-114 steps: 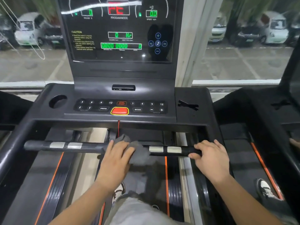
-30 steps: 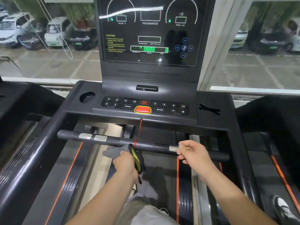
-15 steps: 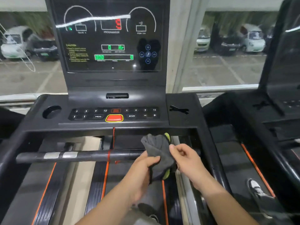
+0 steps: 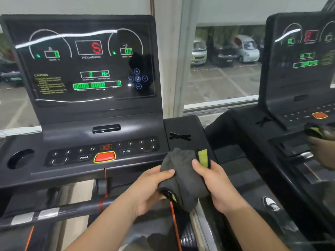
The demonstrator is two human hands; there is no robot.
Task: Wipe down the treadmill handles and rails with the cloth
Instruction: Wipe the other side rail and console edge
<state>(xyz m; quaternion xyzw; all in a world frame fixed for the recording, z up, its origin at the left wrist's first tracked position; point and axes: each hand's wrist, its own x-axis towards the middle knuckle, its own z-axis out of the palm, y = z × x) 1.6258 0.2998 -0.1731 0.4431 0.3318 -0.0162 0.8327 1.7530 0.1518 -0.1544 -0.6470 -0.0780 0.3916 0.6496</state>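
Note:
A dark grey cloth [image 4: 183, 180] with a yellow-green edge is bunched between both hands, raised in front of the console's right side. My left hand [image 4: 150, 189] grips its left side with the thumb on top. My right hand [image 4: 215, 185] holds its right side, thumb pressed on the fabric. The black crossbar handle [image 4: 59, 211] with silver sensor plates runs below and left of the hands, untouched. The right side rail [image 4: 213, 156] passes behind the cloth.
The console [image 4: 101, 153] carries number keys and a red stop button [image 4: 104, 157], with a lit display [image 4: 90, 64] above. A red safety cord [image 4: 105, 185] hangs to the crossbar. A cup holder [image 4: 20, 158] is at left. Another person's hand [image 4: 324, 151] holds a cloth on the neighbouring treadmill at right.
Both hands left the crossbar handle: the left hand lifted the cloth off it, the right hand let go of the bar and took hold of the cloth. The view shifted right.

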